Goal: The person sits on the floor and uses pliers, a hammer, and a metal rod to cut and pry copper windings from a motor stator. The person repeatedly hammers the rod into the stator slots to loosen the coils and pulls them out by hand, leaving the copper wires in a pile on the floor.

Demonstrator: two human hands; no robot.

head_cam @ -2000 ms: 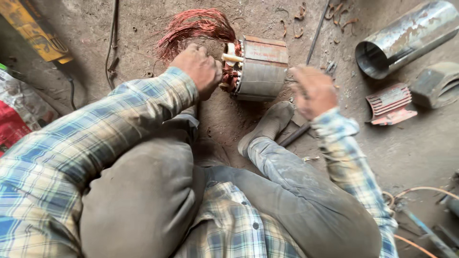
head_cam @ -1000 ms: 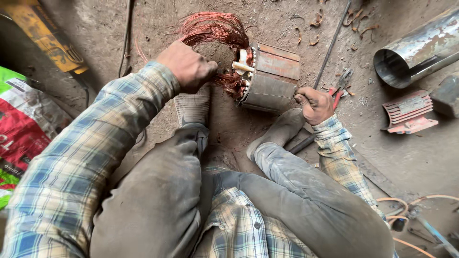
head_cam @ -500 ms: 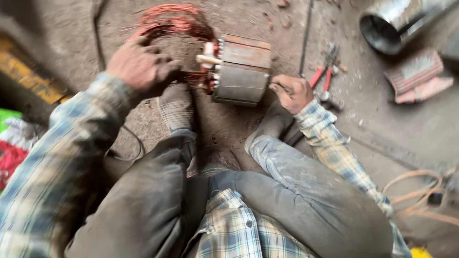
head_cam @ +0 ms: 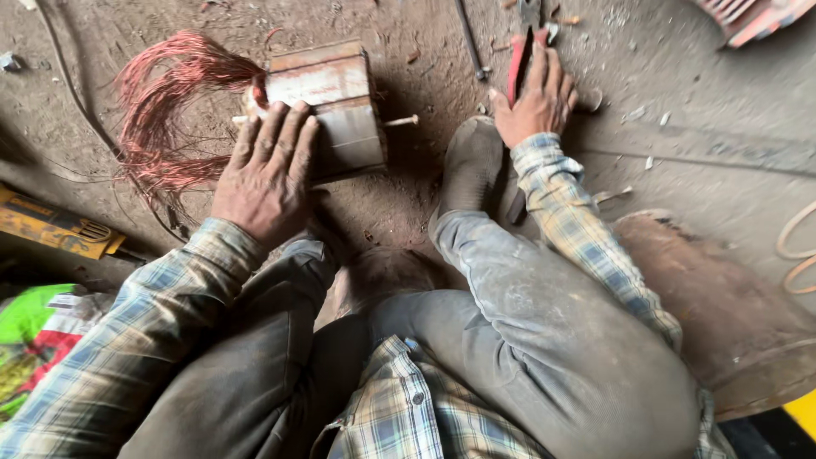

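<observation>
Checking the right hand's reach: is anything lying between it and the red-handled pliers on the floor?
Nothing visible does. The right hand already lies on the red-handled pliers, fingers over the handles. The left hand rests apart on the motor stator.

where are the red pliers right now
In the head view, top centre-right on the dirt floor, the red pliers lie under the right hand.
</observation>
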